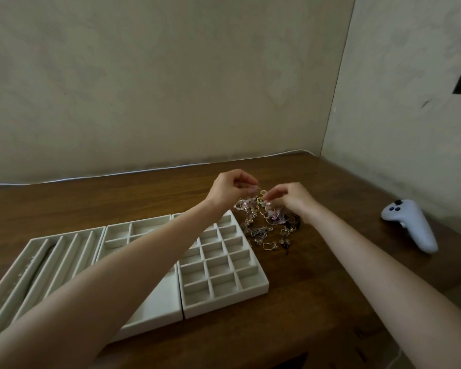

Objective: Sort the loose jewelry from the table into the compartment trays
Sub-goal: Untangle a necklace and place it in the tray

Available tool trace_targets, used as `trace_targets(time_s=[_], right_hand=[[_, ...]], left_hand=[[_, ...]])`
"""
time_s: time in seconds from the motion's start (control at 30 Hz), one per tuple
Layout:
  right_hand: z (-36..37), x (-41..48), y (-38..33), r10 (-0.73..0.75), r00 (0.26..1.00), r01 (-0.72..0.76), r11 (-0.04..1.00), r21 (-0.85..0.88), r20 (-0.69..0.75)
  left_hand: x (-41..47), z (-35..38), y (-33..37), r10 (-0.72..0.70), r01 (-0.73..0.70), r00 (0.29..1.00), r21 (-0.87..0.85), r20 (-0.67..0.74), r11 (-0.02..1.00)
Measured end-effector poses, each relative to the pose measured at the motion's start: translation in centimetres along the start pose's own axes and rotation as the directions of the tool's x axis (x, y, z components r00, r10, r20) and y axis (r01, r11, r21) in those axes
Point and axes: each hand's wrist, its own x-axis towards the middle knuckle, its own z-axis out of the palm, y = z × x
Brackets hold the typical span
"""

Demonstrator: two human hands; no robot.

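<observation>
A tangled heap of loose jewelry (266,230), gold and pink pieces with chains, lies on the wooden table just right of the trays. My left hand (230,189) hovers over its far end, fingers curled and pinching a strand lifted from the heap. My right hand (290,199) is right beside it, fingertips pinching the same tangled pieces. Three white trays stand side by side: a grid tray (253,287) with small square cells, a middle tray (155,312) with larger cells, and a left tray (37,265) with long slots. My left forearm crosses over the middle tray.
A white game-style controller (410,225) lies on the table at the right. Walls close the table off at the back and on the right. A white cable (91,177) runs along the back edge. The left tray's leftmost slot holds a chain.
</observation>
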Motion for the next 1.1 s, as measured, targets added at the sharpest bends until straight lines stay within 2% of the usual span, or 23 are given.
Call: trace_targets(time_s=[0.13,0.23,0.3,0.33,0.4,0.43,0.5,0.67,0.8,0.9,1.0,1.1], right_hand=[[0.2,-0.1,-0.2,-0.05,0.998,0.042,0.966,-0.255,-0.025],[0.1,-0.3,-0.5,-0.179,0.984,0.144,0.861,-0.489,-0.025],[0.0,-0.7,-0.8,-0.241,0.97,0.197,0.826,-0.528,-0.014],[0.0,-0.7,-0.8,-0.248,0.969,0.229,0.869,-0.439,0.015],[-0.1,-0.8,-1.0,-0.218,0.967,0.226,0.973,-0.052,0.129],[-0.2,-0.9,-1.1,-0.21,0.96,0.193,0.976,0.105,0.185],[-0.3,-1.0,-1.1,-0.197,0.96,0.146,0.959,0.244,0.198],[-0.7,-0.6,-0.9,-0.179,0.98,0.138,0.929,0.343,0.09],[-1.3,-0.4,-1.3,-0.186,0.979,0.136,0.898,0.418,0.08],[-1.4,-0.3,-1.7,-0.204,0.978,0.169,0.9,0.401,0.047],[-1.5,-0.3,-2.1,-0.222,0.974,0.189,0.9,0.392,0.041],[-1.5,-0.3,-2.2,-0.236,0.97,0.197,0.903,0.382,0.058]], left_hand=[[0.4,0.3,1.1,0.052,-0.055,0.997,-0.046,-0.064,0.997],[0.6,0.3,1.9,0.056,-0.064,0.994,-0.086,-0.092,0.994],[0.8,0.3,2.4,0.063,-0.072,0.995,-0.114,-0.08,0.991],[0.9,0.3,2.6,0.069,-0.078,0.995,-0.121,-0.078,0.99],[1.0,0.3,3.0,0.073,-0.085,0.993,-0.139,-0.091,0.987],[1.1,0.2,3.2,0.07,-0.084,0.993,-0.155,-0.098,0.984],[1.1,0.1,3.5,0.06,-0.079,0.993,-0.187,-0.102,0.979],[1.2,-0.5,2.9,-0.018,0.008,0.998,-0.176,-0.06,0.984],[0.8,-0.7,2.0,-0.136,0.144,0.986,-0.078,0.093,0.987],[0.6,-0.4,1.6,-0.183,0.212,0.96,-0.123,0.212,0.97],[0.4,0.0,1.6,-0.169,0.19,0.946,-0.052,0.276,0.98],[0.2,0.1,1.9,-0.144,0.14,0.963,0.032,0.228,0.99]])
